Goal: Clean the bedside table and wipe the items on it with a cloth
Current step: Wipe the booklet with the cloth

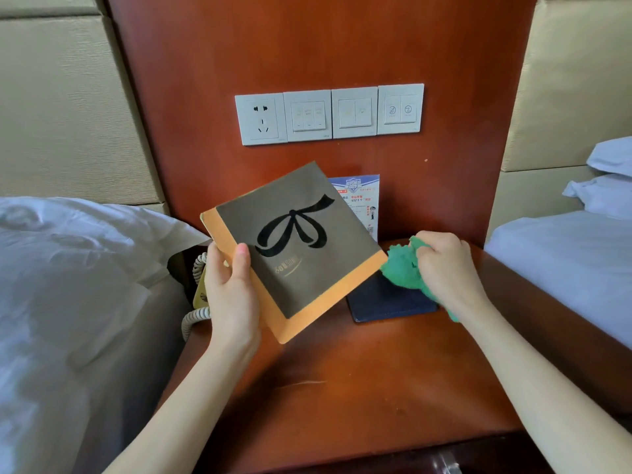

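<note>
Two bare hands are up over the wooden counter (342, 381) in the head view. Left hand (231, 289) holds a square booklet (294, 248) by its lower left edge, thumb on the front cover and the other fingers tucked behind it where I can't see them, so the booklet sits lifted and tilted off the counter. It's brown with an orange border and a black bow on the cover. Right hand (448, 265) is balled around a green cloth (405, 265), fingers closed tight on it, with the cloth bunched right at the booklet's right corner, touching or nearly so, hard to say which.

Hidden stuff: a dark blue folder (393, 302) lies flat on the counter, partly covered by the booklet and cloth. One printed card (362, 203) stands at the back against the wood panel, its left part blocked by the booklet, text too small to read. A phone with a coiled cord (196, 314) peeks out at the counter's left edge, mostly hidden.

Count: one booklet, one cloth, one folder, one card, four wall plates (328, 114), two beds either side.
</note>
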`<state>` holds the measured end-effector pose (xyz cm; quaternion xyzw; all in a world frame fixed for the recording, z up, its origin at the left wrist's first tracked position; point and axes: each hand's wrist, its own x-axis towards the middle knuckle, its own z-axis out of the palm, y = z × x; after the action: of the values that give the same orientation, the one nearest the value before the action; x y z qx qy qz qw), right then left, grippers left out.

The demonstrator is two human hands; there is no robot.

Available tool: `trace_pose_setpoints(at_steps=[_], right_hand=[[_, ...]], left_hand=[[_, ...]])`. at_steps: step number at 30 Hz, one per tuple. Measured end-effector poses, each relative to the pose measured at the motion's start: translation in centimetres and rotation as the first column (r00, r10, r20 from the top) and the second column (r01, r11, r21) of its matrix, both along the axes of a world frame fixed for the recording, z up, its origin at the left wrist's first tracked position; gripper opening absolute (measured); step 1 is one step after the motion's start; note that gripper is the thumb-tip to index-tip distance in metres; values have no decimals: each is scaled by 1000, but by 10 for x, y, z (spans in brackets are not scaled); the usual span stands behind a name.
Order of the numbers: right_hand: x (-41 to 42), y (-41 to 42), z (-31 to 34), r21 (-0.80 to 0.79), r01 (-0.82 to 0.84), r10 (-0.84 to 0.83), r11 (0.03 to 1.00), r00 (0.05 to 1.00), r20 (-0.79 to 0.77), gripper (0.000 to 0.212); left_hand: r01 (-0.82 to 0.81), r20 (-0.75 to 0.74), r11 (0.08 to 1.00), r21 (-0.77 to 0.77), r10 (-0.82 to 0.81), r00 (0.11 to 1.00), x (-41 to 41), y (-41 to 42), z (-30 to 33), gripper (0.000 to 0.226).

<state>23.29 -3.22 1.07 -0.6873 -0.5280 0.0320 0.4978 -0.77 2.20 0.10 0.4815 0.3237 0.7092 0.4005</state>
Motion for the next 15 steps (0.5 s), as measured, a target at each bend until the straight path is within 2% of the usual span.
trace_pose_setpoints(at_steps=[1, 2, 3, 5, 8, 9, 12, 15], right_hand=[[-2, 0, 3, -12, -101, 95, 995, 965, -245, 35], [-3, 1, 6, -29, -193, 157, 981, 867, -474, 35], [-5, 0, 9, -46, -286, 185, 957, 727, -661, 36], [-4, -2, 11, -26, -448, 223, 894, 494, -840, 35], [2, 2, 12, 81, -589, 302, 804, 286, -909, 72], [5, 3, 12, 113, -606, 316, 788, 240, -918, 75], [16, 0, 12, 155, -608, 339, 779, 199, -920, 48], [25, -4, 11, 150, -620, 381, 770, 259, -887, 27]], left_hand=[[-13, -30, 998, 62, 15, 999, -1, -1, 1, 19], [-27, -67, 992, 127, 35, 997, -1, -3, 1, 18], [-39, -111, 981, 191, 61, 992, -1, -4, 1, 17], [-40, -214, 941, 335, 117, 970, 0, -8, 1, 20], [95, -424, 817, 569, 193, 885, 4, -17, -1, 25], [164, -491, 767, 621, 217, 844, 5, -19, -3, 31], [279, -593, 694, 664, 261, 762, 2, -14, -5, 38], [205, -575, 687, 697, 366, 731, -7, -4, -5, 46]])
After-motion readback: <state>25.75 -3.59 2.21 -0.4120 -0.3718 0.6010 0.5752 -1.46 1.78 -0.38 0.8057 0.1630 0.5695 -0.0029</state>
